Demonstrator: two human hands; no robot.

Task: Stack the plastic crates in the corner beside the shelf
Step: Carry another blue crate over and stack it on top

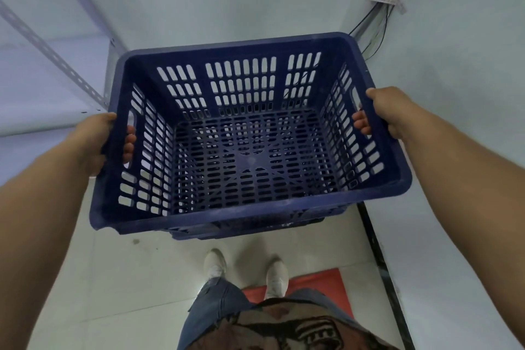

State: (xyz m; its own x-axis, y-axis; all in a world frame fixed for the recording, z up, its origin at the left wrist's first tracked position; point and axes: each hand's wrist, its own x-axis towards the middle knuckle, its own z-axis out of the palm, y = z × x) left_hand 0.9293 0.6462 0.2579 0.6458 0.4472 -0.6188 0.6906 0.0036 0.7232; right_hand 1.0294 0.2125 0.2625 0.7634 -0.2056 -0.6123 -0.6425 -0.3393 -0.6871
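Note:
I hold an empty dark blue slotted plastic crate point(244, 207) level in front of me, above the floor in a corner. My left hand point(98, 140) grips its left handle slot, fingers curled through to the inside. My right hand point(380, 112) grips the right handle slot the same way. Below the held crate, the edge of another blue crate point(244, 231) shows under its near rim; whether the two touch I cannot tell.
A grey metal shelf point(56, 60) with perforated posts stands at the left. White walls meet in the corner ahead, with black cables point(380, 17) running down the right wall. My white shoes point(244, 270) stand on pale floor tiles beside a red mat point(326, 284).

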